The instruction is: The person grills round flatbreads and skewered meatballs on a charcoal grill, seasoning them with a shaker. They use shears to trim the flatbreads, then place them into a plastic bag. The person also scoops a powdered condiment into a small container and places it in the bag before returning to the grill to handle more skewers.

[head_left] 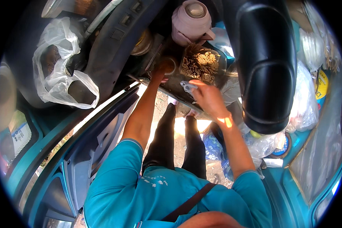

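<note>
In deep shadow, my left hand (162, 70) is closed around the side of a round-rimmed cup (173, 64). What the cup holds is too dark to tell. To the right and slightly nearer, my right hand (209, 98) grips a small crumpled piece of clear plastic (187, 87), which sticks out on the left of the fingers. Just beyond that hand, a bunch of thin wooden sticks (200, 62) stands upright in a clear container. Behind the sticks is a pale pink thermos jug (192, 24) with a handle.
A black padded seat (268, 72) rises at the right, with bulging clear plastic bags (304, 98) beyond it. At the left, a white plastic bag (57, 72) lies near an open vehicle door (89, 152). A brownish round tub (142, 42) sits left of the thermos.
</note>
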`<state>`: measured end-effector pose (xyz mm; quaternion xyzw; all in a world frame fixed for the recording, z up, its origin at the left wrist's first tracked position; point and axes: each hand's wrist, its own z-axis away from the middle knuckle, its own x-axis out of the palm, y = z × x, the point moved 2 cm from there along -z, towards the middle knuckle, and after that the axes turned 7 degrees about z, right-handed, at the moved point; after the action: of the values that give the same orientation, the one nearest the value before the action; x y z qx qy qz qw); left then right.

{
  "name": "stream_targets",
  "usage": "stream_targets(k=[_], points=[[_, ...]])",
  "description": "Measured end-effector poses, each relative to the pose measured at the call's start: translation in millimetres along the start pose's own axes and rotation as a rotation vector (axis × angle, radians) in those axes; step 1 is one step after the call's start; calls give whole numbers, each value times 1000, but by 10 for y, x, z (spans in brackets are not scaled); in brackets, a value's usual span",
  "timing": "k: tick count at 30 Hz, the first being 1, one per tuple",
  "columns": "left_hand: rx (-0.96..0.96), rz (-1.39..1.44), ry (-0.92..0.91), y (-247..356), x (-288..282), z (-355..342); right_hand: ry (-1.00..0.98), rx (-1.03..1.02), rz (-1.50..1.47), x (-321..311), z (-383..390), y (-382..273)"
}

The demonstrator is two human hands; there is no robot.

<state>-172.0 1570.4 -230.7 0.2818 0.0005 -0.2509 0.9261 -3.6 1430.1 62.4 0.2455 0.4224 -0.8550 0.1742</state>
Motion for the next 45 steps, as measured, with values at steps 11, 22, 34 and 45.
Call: stream_targets(k=[11,22,34,45], points=[[969,96,268,656,-232,778,335,-399,-151,231,-1420,-276],[790,531,564,1330,-557,964,100,-422,-293,598,-2560,-683],[1095,467,556,1588,-247,1378,310,-297,-746,808,-2237,-467],[983,415,439,1131,-35,1770,656,-322,-182,550,-1168,-529]])
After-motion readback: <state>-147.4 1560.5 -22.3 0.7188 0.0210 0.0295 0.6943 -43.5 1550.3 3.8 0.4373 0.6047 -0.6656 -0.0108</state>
